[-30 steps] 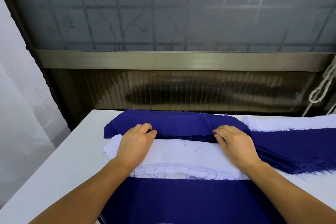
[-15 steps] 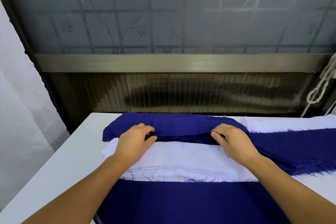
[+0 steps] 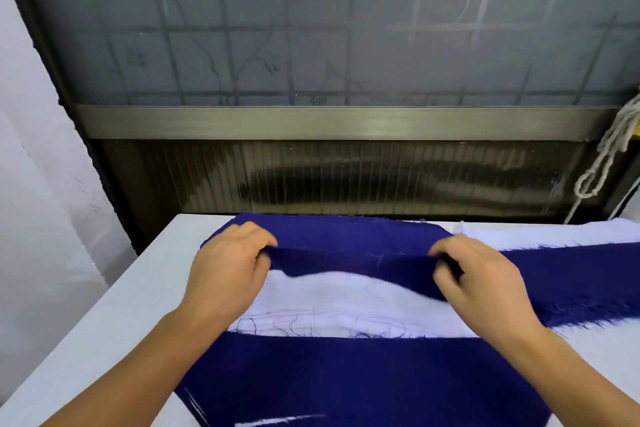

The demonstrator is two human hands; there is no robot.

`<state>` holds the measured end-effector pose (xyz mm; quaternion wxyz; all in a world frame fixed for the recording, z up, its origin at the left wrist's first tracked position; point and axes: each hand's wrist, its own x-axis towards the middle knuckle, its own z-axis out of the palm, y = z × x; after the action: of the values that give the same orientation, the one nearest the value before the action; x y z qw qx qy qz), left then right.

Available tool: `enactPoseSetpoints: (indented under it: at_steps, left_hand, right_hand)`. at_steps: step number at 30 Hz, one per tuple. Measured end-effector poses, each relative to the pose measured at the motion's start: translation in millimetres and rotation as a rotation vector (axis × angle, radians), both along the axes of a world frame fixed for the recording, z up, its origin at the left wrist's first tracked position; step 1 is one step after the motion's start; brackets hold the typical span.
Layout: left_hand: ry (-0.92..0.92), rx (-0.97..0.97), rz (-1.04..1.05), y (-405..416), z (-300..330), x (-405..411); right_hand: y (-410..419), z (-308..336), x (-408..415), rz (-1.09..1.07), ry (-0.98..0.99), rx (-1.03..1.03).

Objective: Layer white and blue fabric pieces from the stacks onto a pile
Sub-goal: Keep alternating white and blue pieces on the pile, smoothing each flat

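Blue piece lifted over white stack, bench.
Left hand and right hand each pinch the blue piece edge; both grips clenched on it, above white stack.

Both bare forearms reach forward from the lower corners, and the left hand and the right hand each lie knuckles up, well apart, with curled fingers and thumb pinching the near edge of a dark blue fabric piece.
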<state>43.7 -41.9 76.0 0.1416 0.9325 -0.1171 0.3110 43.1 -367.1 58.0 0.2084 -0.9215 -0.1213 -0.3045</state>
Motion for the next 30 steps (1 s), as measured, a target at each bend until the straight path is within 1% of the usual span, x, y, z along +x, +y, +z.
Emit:
enactPoseSetpoints:
  at_steps: [1,2,3,6,7,8,9,11,12,13,15,16,18,19,21,24,27,30]
  left_hand:
    - [0.038,-0.009,-0.029,3.7,0.6,-11.2]
    - [0.117,-0.009,-0.063,8.1,0.3,-21.6]
    - [0.244,0.004,-0.098,13.7,-0.3,-29.3]
    - [0.778,0.070,-0.210,31.1,2.9,-41.8]
    - [0.928,0.059,-0.262,33.4,5.2,-43.3]
    - [1.019,0.039,-0.307,34.0,7.1,-44.4]
    - [1.050,0.030,-0.329,33.3,8.9,-45.2]
    - [1.036,0.027,-0.302,32.8,9.4,-44.5]
    - [0.990,0.028,-0.260,33.1,8.3,-43.0]
    - [0.899,0.038,-0.196,33.2,7.1,-41.5]
    - [0.613,0.071,-0.052,32.7,7.1,-41.7]
    - [0.459,0.062,-0.012,31.5,7.1,-43.7]
    - [0.210,0.035,-0.023,31.1,4.4,-50.9]
    - [0.137,0.047,-0.056,32.0,-0.7,-55.9]
    - [0.075,0.092,-0.135,33.5,-18.6,-67.3]
    - [0.103,0.151,-0.253,35.1,-59.4,-80.5]
    - [0.142,0.184,-0.286,38.3,-93.4,-84.0]
    - [0.107,0.151,-0.289,37.4,-100.4,-84.7]
  right_hand:
    - [-3.9,-0.6,-12.2,0.013,0.072,0.021]
    - [-8.9,-1.3,-22.5,0.041,0.160,0.040]
    - [-14.9,-1.7,-30.5,0.088,0.274,0.061]
    - [-30.3,3.3,-44.4,0.254,0.700,0.113]
    - [-34.2,4.0,-45.4,0.272,0.794,0.111]
    - [-36.4,3.9,-45.0,0.266,0.846,0.097]
    - [-36.8,3.9,-44.7,0.252,0.865,0.076]
    - [-35.7,1.3,-43.0,0.218,0.832,0.061]
    - [-34.9,-0.6,-42.1,0.194,0.776,0.068]
    - [-33.6,-1.4,-41.6,0.156,0.685,0.074]
    - [-30.9,-0.7,-42.8,0.052,0.411,0.045]
    - [-31.5,-0.6,-44.2,0.014,0.259,0.013]
    - [-37.4,-4.3,-48.2,0.004,-0.020,-0.075]
    - [-41.9,-8.6,-51.4,0.029,-0.138,-0.130]
    - [-48.0,-23.3,-61.2,0.093,-0.263,-0.223]
    - [-54.9,-54.7,-72.9,0.188,-0.272,-0.344]
    - [-56.7,-69.2,-77.5,0.241,-0.159,-0.408]
    - [-59.6,-69.7,-79.4,0.213,-0.013,-0.393]
